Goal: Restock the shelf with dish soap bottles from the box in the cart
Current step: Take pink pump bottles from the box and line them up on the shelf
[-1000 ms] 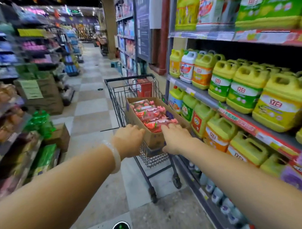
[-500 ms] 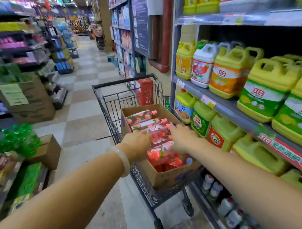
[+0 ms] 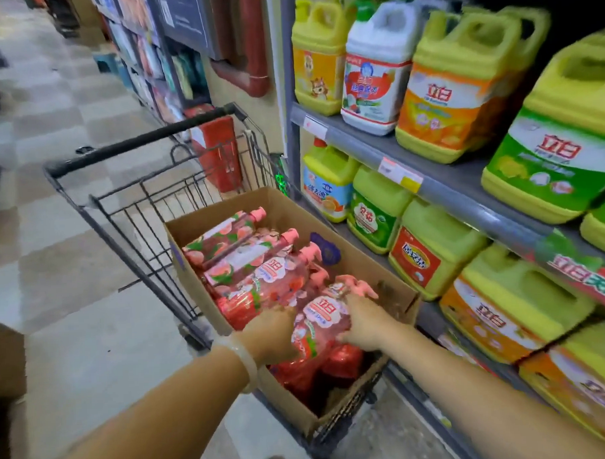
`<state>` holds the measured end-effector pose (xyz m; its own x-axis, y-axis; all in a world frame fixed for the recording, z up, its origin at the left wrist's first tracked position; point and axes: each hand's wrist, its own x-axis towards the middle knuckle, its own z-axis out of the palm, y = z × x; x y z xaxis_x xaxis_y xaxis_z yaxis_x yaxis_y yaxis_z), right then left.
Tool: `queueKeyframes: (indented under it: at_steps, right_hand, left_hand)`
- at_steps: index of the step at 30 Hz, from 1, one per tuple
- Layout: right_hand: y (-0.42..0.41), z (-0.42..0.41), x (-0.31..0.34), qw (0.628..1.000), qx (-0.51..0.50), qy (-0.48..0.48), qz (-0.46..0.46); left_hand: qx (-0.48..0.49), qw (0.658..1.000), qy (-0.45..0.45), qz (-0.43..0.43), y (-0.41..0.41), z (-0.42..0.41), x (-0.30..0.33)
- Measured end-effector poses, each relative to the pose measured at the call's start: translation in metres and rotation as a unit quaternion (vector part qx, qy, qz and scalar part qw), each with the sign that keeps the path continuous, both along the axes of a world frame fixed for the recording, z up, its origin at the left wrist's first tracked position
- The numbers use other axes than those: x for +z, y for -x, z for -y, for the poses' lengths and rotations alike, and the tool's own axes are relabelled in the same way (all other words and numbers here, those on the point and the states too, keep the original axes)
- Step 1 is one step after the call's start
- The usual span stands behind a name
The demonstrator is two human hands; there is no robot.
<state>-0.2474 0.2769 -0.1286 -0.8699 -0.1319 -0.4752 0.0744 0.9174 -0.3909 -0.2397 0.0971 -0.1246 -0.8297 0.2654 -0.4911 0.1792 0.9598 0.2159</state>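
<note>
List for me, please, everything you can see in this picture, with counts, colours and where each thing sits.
cardboard box: one, brown, open-topped, in the cart.
pink bottles: several, count unclear, pink with pump tops, lying in the cardboard box.
held bottle: one, pink, at the near end of the box, between both hands.
cart: one, black wire, in the aisle beside the shelf.
shelf: grey metal boards with price tags, on the right.
jugs: many, mostly yellow-green, one white, on the shelf's tiers.
red box: one, on the floor beyond the cart.
floor: checkered grey tiles.
bracelet: one, pale, on the left wrist.
left hand: grips the held bottle.
right hand: grips the held bottle's other side.
</note>
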Motion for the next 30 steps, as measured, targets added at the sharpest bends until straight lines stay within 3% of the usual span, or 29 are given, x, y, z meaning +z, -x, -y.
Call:
queueKeyframes:
  at_steps: [3,7,11,14,16,21,25,30]
  right_hand:
    - [-0.001,0.007,-0.039,0.992,-0.095,0.069,0.043]
    - [0.002,0.025,-0.069,0.946,-0.267,0.184,-0.008]
    - [0.003,0.043,-0.073,0.858,-0.459,0.231,-0.025]
    - [0.002,0.056,-0.08,0.752,-0.574,0.31,0.089]
    - [0.002,0.064,-0.084,0.69,-0.607,0.366,0.147]
    - [0.005,0.072,-0.096,0.618,-0.659,0.418,0.096]
    - [0.003,0.074,-0.094,0.587,-0.678,0.438,0.062]
    - [-0.003,0.069,-0.084,0.587,-0.671,0.452,0.032]
  left_hand:
    - [-0.015,0.998,-0.047,0.042,0.025,0.001,-0.026]
    - [-0.025,0.991,-0.108,0.078,0.055,0.003,-0.043]
    - [-0.056,0.984,-0.133,0.105,0.065,0.0,-0.062]
    - [-0.065,0.986,-0.112,0.108,0.066,-0.004,-0.063]
    - [-0.078,0.986,-0.103,0.101,0.072,-0.007,-0.07]
    - [-0.079,0.987,-0.098,0.101,0.079,-0.01,-0.084]
    - [-0.066,0.985,-0.125,0.099,0.078,-0.006,-0.087]
    - [-0.057,0.975,-0.19,0.098,0.081,-0.001,-0.086]
